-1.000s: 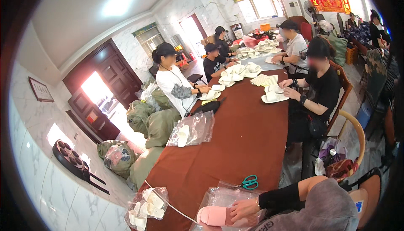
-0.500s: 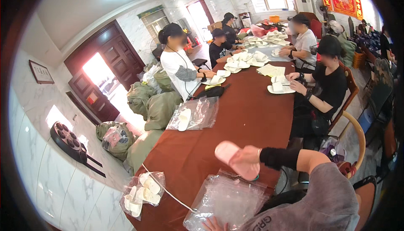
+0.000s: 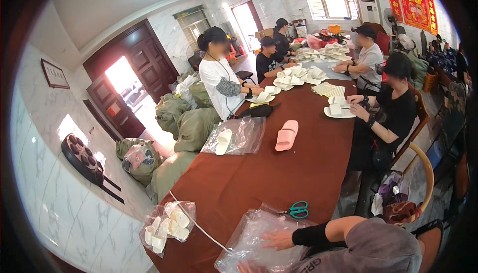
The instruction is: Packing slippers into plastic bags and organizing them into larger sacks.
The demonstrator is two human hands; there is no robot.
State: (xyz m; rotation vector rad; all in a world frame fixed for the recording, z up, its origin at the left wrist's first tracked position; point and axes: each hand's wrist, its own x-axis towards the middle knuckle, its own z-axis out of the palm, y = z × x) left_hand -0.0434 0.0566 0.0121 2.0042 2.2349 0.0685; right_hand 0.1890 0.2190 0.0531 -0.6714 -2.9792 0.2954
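A stack of clear plastic bags [image 3: 244, 230] lies at the table's near edge. My right hand [image 3: 280, 239], its wrist in a black cuff, rests on the bags with fingers stretched out, holding nothing. At the bottom edge my left hand [image 3: 246, 267] shows only in part; its spread fingers touch the lower end of the bags. A pink slipper [image 3: 286, 135] lies by itself farther up the brown tabletop [image 3: 239, 183], out of reach of both hands. Teal-handled scissors [image 3: 298, 210] sit just beyond the bags, their blades partly under the plastic.
Bagged white slippers [image 3: 172, 223] lie at the near left corner beside a thin white cord [image 3: 199, 227]. One white slipper [image 3: 224, 142] rests on clear plastic farther along. Several co-workers handle white slippers [image 3: 340, 108] around the far table. Filled green sacks [image 3: 196, 129] line the left side.
The pink slipper has left my right hand and now lies farther up the table. My right hand has come back down onto the plastic bags, uncovering the scissors. My left hand stays low.
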